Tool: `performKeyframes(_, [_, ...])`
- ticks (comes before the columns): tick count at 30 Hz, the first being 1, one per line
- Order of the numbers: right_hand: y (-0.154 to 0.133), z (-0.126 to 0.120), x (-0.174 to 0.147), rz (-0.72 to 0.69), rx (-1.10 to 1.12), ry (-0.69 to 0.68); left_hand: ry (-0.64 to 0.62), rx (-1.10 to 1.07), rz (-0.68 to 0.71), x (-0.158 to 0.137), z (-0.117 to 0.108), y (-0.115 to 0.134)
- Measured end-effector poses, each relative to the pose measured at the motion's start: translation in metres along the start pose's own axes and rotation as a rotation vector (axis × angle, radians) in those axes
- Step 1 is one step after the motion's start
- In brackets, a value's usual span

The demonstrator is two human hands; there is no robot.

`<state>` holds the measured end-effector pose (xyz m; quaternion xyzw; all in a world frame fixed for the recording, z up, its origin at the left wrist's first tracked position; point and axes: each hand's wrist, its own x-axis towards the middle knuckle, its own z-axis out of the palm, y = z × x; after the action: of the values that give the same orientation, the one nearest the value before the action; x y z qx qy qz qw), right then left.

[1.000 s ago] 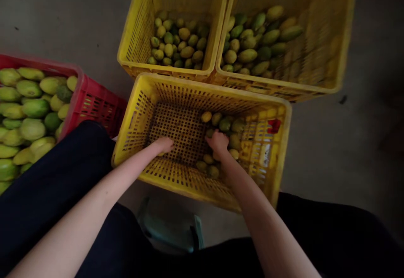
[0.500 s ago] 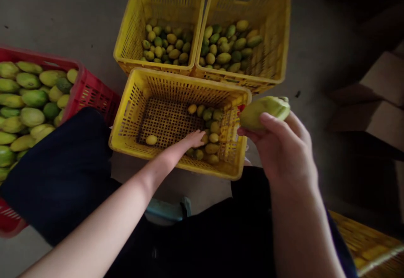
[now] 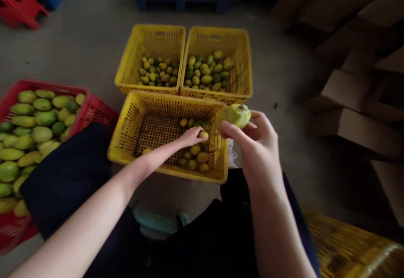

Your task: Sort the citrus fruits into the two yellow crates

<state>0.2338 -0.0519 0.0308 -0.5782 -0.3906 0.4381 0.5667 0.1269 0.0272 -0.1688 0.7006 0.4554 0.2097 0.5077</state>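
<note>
red plastic crate (image 3: 100,109), left of the near yellow crate (image 3: 154,131), carries a heap of large green fruit (image 3: 42,134); its walls probably keep the pile from rolling off. behind the near yellow crate, the rear-left crate (image 3: 128,65) and rear-right crate (image 3: 242,67) stand side by side, each with loose fruit settled low. inside the near yellow crate, towards its right end, the left hand (image 3: 192,136) curls its fingers round a small yellow fruit (image 3: 203,135), perhaps because a bent grip suits something so round. at the near yellow crate's back right corner, the right hand (image 3: 249,126) grasps a big pale-green fruit (image 3: 233,116) between thumb and fingers, seemingly held high to clear the rim and leave the left hand room. cardboard boxes (image 3: 344,91) sit well right of the near yellow crate.
</note>
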Motion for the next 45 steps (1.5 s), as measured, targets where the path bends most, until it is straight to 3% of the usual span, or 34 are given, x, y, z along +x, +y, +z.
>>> performKeyframes(3, [-0.004,0.006,0.007,-0.064,-0.040,0.022,0.122,-0.033,0.130,-0.018,-0.074,0.040])
performKeyframes(7, [-0.020,0.030,0.017,-0.190,-0.196,0.026,0.285,-0.186,0.272,-0.069,-0.167,0.104])
performKeyframes(9, [-0.026,0.046,0.016,-0.276,-0.267,-0.005,0.378,-0.251,0.330,-0.095,-0.195,0.124])
performKeyframes(11, [-0.023,0.061,0.011,-0.346,-0.291,-0.050,0.442,-0.320,0.374,-0.112,-0.208,0.132])
performKeyframes(15, [-0.001,0.077,-0.002,-0.485,-0.318,-0.007,0.495,-0.420,0.395,-0.127,-0.206,0.120])
performKeyframes(20, [0.009,0.066,-0.018,-0.645,-0.511,0.080,0.415,-0.360,0.418,-0.140,-0.193,0.106])
performKeyframes(26, [0.006,0.064,-0.026,-0.694,-0.478,0.159,0.445,-0.094,0.627,-0.146,-0.185,0.108])
performKeyframes(35, [0.012,0.068,-0.031,-0.721,-0.428,0.123,0.409,-0.013,0.705,-0.145,-0.174,0.117])
performKeyframes(40, [0.012,0.067,-0.028,-0.634,-0.370,0.066,0.359,-0.105,0.638,-0.145,-0.178,0.116])
performKeyframes(42, [0.010,0.067,-0.027,-0.507,-0.256,0.004,0.321,-0.257,0.499,-0.143,-0.178,0.116])
performKeyframes(45, [0.005,0.070,-0.026,-0.190,-0.017,-0.174,0.224,-0.580,0.183,-0.138,-0.176,0.116])
